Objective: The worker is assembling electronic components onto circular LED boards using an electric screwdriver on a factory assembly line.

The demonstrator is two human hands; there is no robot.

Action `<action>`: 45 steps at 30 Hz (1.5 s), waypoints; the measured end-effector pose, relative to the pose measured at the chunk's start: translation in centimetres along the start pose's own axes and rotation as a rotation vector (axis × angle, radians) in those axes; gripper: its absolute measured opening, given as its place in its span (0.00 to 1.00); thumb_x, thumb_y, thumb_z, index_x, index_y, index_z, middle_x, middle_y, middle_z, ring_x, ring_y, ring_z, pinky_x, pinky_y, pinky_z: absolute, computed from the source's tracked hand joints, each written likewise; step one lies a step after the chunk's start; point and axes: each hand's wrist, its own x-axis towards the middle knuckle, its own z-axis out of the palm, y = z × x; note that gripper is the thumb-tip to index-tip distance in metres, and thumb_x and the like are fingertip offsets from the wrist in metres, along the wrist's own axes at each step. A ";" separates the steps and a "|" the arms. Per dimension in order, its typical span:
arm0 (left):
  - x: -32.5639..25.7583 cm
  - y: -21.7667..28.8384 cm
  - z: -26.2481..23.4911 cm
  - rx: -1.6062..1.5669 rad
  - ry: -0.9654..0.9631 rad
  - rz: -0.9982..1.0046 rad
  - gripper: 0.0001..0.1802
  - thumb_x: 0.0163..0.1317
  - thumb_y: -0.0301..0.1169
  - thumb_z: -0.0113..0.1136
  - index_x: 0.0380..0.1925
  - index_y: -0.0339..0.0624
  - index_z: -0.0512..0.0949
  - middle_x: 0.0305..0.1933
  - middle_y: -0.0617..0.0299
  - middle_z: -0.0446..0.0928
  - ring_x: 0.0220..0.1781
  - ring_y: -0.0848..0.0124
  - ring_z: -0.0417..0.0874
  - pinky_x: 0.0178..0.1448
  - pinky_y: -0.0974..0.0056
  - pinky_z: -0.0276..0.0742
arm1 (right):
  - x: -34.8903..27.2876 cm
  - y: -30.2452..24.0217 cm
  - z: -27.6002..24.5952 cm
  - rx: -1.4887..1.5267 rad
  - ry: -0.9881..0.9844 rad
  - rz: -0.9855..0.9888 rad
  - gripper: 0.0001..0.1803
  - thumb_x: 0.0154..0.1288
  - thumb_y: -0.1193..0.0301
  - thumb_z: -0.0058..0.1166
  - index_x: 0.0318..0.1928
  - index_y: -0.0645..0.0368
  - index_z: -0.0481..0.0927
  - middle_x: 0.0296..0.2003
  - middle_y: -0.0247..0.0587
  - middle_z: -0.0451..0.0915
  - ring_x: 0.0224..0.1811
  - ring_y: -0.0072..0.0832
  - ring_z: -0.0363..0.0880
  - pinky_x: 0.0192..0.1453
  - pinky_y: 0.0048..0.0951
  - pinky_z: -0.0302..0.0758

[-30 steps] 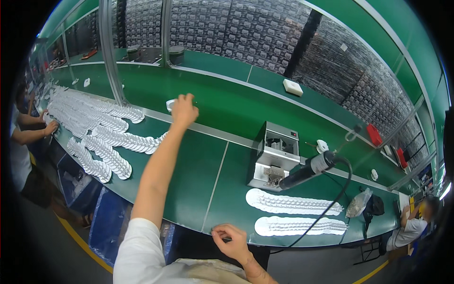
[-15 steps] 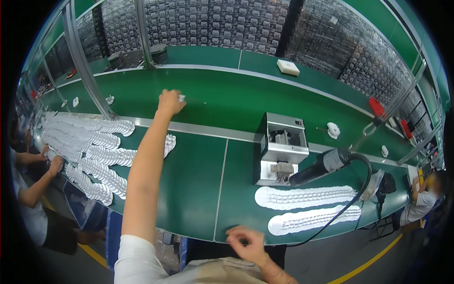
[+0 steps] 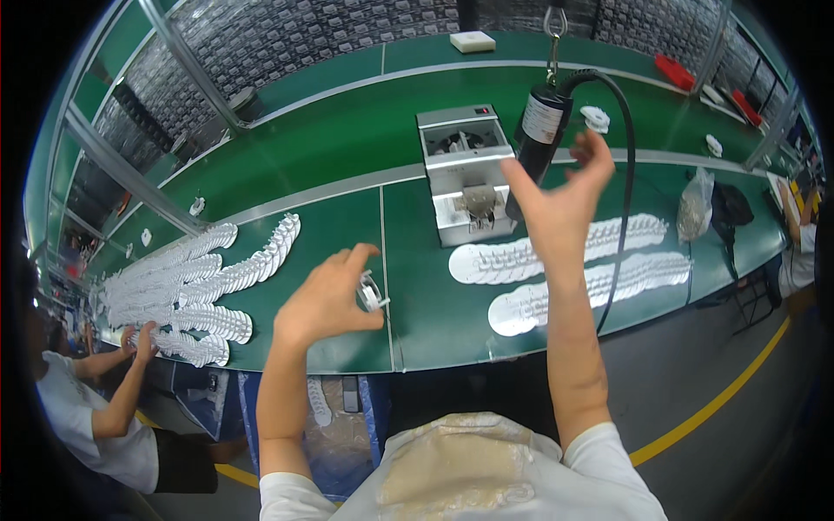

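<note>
My left hand (image 3: 334, 295) is over the green bench with a small round white plastic part (image 3: 371, 293) between its thumb and fingers. Beside the hanging black electric screwdriver (image 3: 540, 130), my right hand (image 3: 565, 204) is raised, thumb and fingers spread, with nothing visibly gripped. Just left of the screwdriver stands a silver metal box-shaped machine (image 3: 469, 178), open at the top. Below my right hand, two overlapping rows of white round parts, a far row (image 3: 486, 263) and a near row (image 3: 521, 311), lie on the bench, partly covered by my forearm.
More rows of white parts (image 3: 208, 321) spread over the left bench, where a co-worker's hands (image 3: 139, 339) touch them. A green conveyor belt (image 3: 347, 143) runs behind, carrying a white part (image 3: 595, 119). The screwdriver's black cable (image 3: 632, 182) hangs across the right side, near a clear bag (image 3: 695, 204).
My left hand has come back from the belt to the bench with the white plastic part. My right hand has risen from the bench's front edge to the screwdriver. The view has shifted.
</note>
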 end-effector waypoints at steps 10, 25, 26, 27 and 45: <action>-0.4 1.6 8.7 -0.319 0.136 0.180 0.29 0.38 0.27 0.71 0.45 0.40 0.73 0.45 0.49 0.75 0.51 0.53 0.76 0.52 0.57 0.74 | 1.9 -1.6 -3.2 0.686 -0.285 0.099 0.19 0.53 0.70 0.67 0.44 0.63 0.77 0.22 0.30 0.77 0.21 0.14 0.73 0.26 0.15 0.69; 2.8 7.1 14.9 -0.413 0.305 0.419 0.13 0.42 0.25 0.71 0.32 0.43 0.83 0.44 0.60 0.76 0.54 0.57 0.76 0.49 0.59 0.76 | 1.3 -2.1 -9.4 0.811 -0.478 0.106 0.39 0.58 0.52 0.58 0.55 0.73 0.62 0.22 0.38 0.73 0.16 0.20 0.72 0.21 0.18 0.70; 2.8 7.3 14.9 -0.411 0.301 0.417 0.13 0.42 0.25 0.71 0.32 0.43 0.83 0.44 0.60 0.76 0.54 0.57 0.76 0.49 0.59 0.76 | 1.2 -2.0 -9.5 0.814 -0.475 0.110 0.39 0.58 0.52 0.58 0.55 0.73 0.62 0.22 0.38 0.73 0.16 0.20 0.72 0.21 0.18 0.70; 3.0 7.4 15.0 -0.399 0.283 0.424 0.13 0.43 0.25 0.71 0.32 0.44 0.83 0.44 0.61 0.76 0.55 0.57 0.76 0.49 0.59 0.76 | 1.1 -1.7 -9.6 0.812 -0.465 0.120 0.39 0.58 0.52 0.59 0.55 0.73 0.61 0.22 0.38 0.73 0.16 0.20 0.72 0.21 0.18 0.70; 3.1 6.8 14.0 -0.313 0.190 0.465 0.14 0.42 0.26 0.69 0.33 0.47 0.82 0.45 0.63 0.75 0.53 0.59 0.74 0.52 0.58 0.72 | 0.6 -2.4 -10.4 0.696 -0.493 0.189 0.45 0.56 0.43 0.57 0.56 0.72 0.61 0.23 0.38 0.73 0.19 0.21 0.72 0.24 0.17 0.69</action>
